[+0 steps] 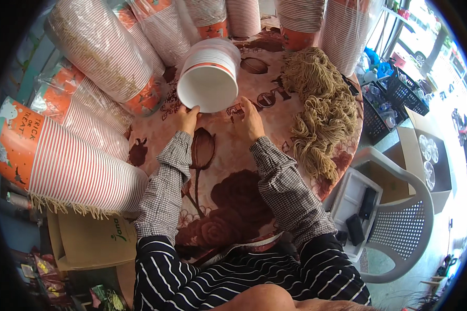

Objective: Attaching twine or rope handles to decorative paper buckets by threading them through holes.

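A stack of white paper cups [208,78] lies on its side on the round table, its open mouth toward me. My left hand [187,118] touches the lower left of the stack's rim. My right hand [251,118] rests at the lower right of the rim, fingers reaching toward it. Both forearms wear checked sleeves. The table carries a brown and pink flower-patterned cloth [228,181].
Long wrapped stacks of red-striped paper cups [72,166] lie around the table's left and far sides. A heap of tan string [321,109] covers the right part. A white plastic chair [394,217] holding dark objects stands to the right, with black crates [394,98] beyond.
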Demonstrator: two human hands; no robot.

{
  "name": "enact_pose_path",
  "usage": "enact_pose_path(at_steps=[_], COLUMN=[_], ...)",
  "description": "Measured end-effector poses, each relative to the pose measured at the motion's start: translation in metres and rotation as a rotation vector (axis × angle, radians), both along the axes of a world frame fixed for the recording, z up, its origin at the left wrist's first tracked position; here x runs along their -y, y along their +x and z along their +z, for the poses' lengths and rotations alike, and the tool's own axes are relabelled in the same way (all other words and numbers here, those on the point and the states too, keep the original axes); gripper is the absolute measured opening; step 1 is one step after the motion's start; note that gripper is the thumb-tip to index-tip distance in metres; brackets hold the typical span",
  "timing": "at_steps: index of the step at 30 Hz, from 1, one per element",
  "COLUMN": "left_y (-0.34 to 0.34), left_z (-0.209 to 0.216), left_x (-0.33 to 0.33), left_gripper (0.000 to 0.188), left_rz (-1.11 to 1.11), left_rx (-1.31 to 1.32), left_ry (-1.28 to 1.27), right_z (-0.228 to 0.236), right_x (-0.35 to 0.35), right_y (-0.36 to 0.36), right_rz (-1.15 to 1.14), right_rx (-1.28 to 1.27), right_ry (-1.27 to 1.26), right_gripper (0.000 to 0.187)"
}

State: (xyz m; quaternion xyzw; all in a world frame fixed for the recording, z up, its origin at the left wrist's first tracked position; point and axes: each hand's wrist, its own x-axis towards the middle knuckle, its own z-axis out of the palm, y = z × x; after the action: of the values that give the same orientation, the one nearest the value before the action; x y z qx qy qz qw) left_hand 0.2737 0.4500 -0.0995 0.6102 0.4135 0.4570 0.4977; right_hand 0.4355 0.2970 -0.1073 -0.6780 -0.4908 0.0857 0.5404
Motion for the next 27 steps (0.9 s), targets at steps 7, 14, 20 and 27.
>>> enact_pose_path(at_steps=[7, 14, 20, 27], left_y=[-0.015, -0.089, -0.112, -0.130], left_z=[0.002, 0.036, 0.035, 0.005], left_x=[0.031, 0.082, 0.113, 0.100], left_gripper=[0.038, 0.039, 0.055, 0.064], left_rz=[-0.021, 0.109, 0.298, 0.397], left_rx=[0.047, 0.126, 0.317, 0.250], left_ry=[0.057, 0.191, 0.258, 0.065], right_z=[0.022, 0.051, 0.074, 0.065], right_x=[0.016, 0.027, 0.066, 0.093], right_y=[-0.005, 0.011, 0.056, 0.088], right_rz=[-0.068, -0.314, -0.695, -0.842], right_rx=[0.003, 0.165, 0.203, 0.097], right_ry=[-0.014, 0.047, -0.104, -0.348], right_gripper=[0.044, 0.024, 0.013, 0.030])
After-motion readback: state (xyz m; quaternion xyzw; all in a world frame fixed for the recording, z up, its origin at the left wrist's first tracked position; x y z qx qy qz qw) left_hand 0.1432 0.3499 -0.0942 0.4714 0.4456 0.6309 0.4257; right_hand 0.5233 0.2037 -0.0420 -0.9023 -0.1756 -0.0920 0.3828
